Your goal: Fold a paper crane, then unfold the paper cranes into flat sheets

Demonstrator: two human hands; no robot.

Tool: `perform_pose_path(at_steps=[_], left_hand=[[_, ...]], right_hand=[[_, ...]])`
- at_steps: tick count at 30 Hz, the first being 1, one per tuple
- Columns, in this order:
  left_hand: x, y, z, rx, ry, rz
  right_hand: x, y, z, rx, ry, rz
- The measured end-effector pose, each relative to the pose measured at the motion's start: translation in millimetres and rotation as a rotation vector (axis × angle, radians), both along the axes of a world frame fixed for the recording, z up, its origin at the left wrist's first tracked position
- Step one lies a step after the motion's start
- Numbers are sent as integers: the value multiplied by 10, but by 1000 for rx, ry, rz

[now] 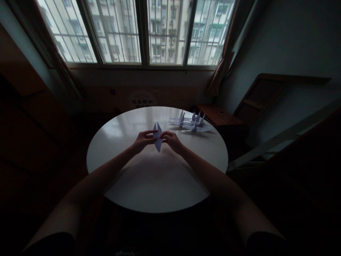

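Observation:
A pale, diamond-shaped piece of folded paper [158, 145] is held upright above the middle of the round white table [157, 188]. Its upper end splits into two narrow points, and a single point faces down toward me. My left hand [144, 139] pinches the paper's left edge, fingers above and thumb below. From the other side, my right hand [172, 140] grips the right edge with bent fingers. Several finished paper cranes [194, 124] stand grouped on the table, beyond my right hand and to its right.
A barred window [144, 33] spans the far wall, with curtains [221, 73] at its sides. Behind the table on the right is a low reddish wooden stand [220, 115]. A wooden frame [261, 94] leans on the right wall, and a cardboard box [165, 94] lies below the window.

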State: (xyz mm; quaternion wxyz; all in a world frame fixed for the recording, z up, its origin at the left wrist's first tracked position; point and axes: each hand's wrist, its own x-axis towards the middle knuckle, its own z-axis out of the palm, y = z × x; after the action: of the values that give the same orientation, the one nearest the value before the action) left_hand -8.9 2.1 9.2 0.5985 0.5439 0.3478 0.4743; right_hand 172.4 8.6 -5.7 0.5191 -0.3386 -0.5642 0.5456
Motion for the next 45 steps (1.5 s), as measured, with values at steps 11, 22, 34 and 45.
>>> perform_pose_path(at_steps=[11,22,34,45], left_hand=[[-16,45,-53,46,4,7],[-2,62,-78,-43,13,-62],[-10,17,-72,34,116,-50],[10,31,-62,-21,107,10]], right_hand=[[10,29,-25,38,26,-51],[-31,31,-26,83,35,-11],[-10,22,-65,65,-255,-88],[24,-8,5,20,-294,-61]])
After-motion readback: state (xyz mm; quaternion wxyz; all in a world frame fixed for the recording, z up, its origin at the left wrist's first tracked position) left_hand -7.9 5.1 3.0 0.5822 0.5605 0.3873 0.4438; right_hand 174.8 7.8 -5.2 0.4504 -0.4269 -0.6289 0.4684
